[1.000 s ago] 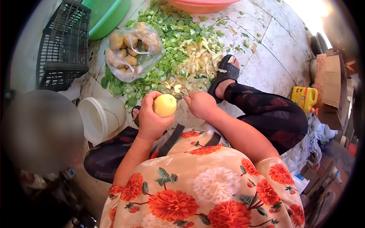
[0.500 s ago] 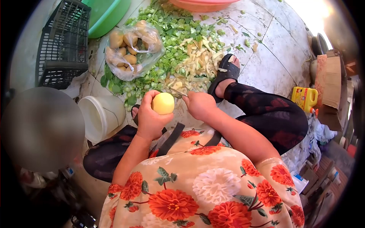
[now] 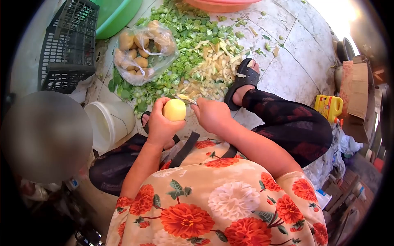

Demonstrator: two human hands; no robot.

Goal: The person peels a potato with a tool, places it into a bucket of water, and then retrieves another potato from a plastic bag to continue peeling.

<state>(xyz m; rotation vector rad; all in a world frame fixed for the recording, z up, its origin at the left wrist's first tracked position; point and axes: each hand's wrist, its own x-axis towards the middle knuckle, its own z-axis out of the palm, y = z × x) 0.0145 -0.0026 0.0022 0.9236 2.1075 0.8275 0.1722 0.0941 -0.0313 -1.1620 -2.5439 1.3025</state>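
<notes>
- Blouse [image 3: 234, 201]: floral, nearest the camera.
- Left hand [image 3: 159, 125]: fingers and thumb wrapped around the potato; slightly farther left than half a second earlier.
- Potato [image 3: 174, 110]: in the left hand, above the lap; its visible face is pale yellow and peeled.
- Right hand [image 3: 214, 115]: closed on the handle end of a blade [image 3: 193, 101]; nearer the potato than in the preceding frame.
- Peel [image 3: 184, 97]: a yellow strip now lying along the blade, which looked bare before; contact between blade and potato cannot be told.
- Bucket [image 3: 123, 117]: white, beside the left leg; unchanged.
- Peelings [image 3: 217, 67]: heaped on greens [image 3: 178, 69] on the floor.
- Bag [image 3: 159, 76]: clear, holding unpeeled potatoes [image 3: 141, 62]; left of the peelings.
- Crate [image 3: 67, 53]: black, left of the bag.
- Basins: green [image 3: 117, 18] and pink [image 3: 223, 6], farthest off.
</notes>
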